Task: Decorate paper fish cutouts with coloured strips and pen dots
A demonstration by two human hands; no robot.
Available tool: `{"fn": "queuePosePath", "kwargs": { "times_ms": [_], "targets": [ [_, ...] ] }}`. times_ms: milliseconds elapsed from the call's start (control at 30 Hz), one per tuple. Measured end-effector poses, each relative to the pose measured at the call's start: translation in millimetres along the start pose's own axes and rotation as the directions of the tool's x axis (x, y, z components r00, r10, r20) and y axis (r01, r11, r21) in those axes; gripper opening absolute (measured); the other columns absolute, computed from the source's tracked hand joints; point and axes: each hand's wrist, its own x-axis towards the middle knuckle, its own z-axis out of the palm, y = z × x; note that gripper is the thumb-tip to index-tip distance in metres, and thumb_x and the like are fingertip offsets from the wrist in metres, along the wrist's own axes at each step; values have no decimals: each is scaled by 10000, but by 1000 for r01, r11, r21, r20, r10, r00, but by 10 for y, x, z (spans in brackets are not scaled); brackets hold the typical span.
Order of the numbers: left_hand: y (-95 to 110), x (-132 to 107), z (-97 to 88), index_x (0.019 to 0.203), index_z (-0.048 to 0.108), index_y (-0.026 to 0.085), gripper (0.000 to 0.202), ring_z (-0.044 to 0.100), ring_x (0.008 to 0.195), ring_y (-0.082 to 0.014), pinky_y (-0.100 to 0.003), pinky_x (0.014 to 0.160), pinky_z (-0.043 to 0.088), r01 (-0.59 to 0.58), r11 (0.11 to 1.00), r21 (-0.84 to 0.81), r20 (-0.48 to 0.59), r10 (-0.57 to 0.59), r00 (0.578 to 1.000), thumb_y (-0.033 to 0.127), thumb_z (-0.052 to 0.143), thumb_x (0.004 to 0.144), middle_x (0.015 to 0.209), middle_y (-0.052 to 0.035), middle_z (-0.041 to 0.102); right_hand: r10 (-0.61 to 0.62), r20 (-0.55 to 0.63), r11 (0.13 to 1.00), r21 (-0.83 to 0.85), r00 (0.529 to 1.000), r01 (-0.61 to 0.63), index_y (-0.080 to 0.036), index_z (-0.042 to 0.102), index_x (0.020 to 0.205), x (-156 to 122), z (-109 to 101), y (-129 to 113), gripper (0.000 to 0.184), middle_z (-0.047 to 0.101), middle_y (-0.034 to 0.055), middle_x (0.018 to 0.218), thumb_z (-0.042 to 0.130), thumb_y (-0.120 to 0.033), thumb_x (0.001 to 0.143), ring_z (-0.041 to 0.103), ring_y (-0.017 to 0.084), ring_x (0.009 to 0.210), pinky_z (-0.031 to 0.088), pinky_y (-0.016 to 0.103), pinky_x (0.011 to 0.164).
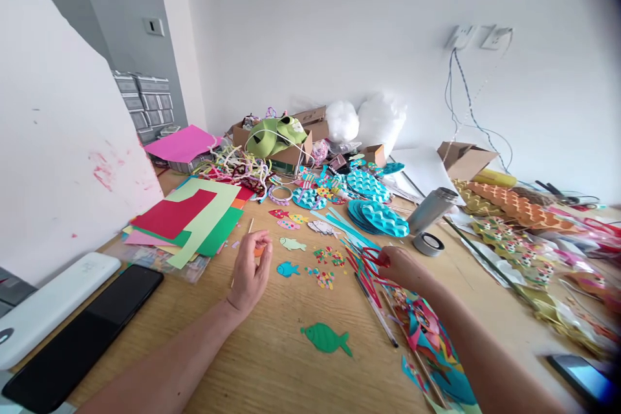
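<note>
My left hand is loosely curled above the table with thumb and fingers apart, holding nothing I can see. Past its fingers shows an orange paper piece, and a thin stick runs partly hidden behind the hand. My right hand has its fingers closed on red strips at a pile of coloured strips. Between the hands lie a blue paper fish, a pale green fish and scattered small coloured dots. Nearer me is a green paper fish with scalloped lines.
Coloured paper sheets, a black phone and a white device are at left. Blue wavy discs, a steel flask and its lid stand behind my right hand. A pen lies beside pinwheels.
</note>
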Motion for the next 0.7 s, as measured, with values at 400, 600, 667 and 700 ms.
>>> {"fn": "queuePosePath", "kwargs": {
  "times_ms": [400, 600, 667, 700],
  "targets": [
    [17, 11, 5, 1107, 518, 187, 192, 590, 850, -160, -311, 795, 493, -30, 999, 46, 7, 30, 1000, 242, 466, 931, 988, -73, 611, -41, -62, 987, 153, 997, 50, -151, 680, 881, 557, -210, -440, 181, 707, 44, 834, 614, -226, 729, 646, 168, 756, 417, 222, 596],
    [-21, -3, 7, 1106, 524, 186, 191, 591, 866, -166, -311, 783, 499, -66, 996, 59, 35, 64, 997, 224, 468, 927, 982, -76, 613, -77, 24, 996, 46, 997, 76, -142, 679, 901, 1005, -165, -731, 158, 686, 54, 888, 661, -245, 783, 643, 201, 853, 471, 261, 687],
    [-17, -7, 6, 1112, 521, 185, 196, 591, 873, -169, -313, 783, 502, -71, 996, 60, 36, 69, 997, 222, 467, 927, 980, -79, 613, -77, 63, 997, 1, 995, 77, -147, 650, 1009, 1109, -148, -728, 219, 660, 60, 1011, 625, -305, 859, 629, 200, 915, 507, 322, 773],
    [-12, -8, 5, 1112, 520, 186, 196, 591, 872, -168, -313, 781, 504, -70, 996, 59, 36, 68, 997, 221, 466, 927, 979, -79, 614, -76, 80, 997, -18, 994, 77, -152, 625, 1073, 1147, -140, -714, 256, 637, 65, 1081, 597, -329, 890, 620, 199, 946, 516, 359, 806]
  ]
}}
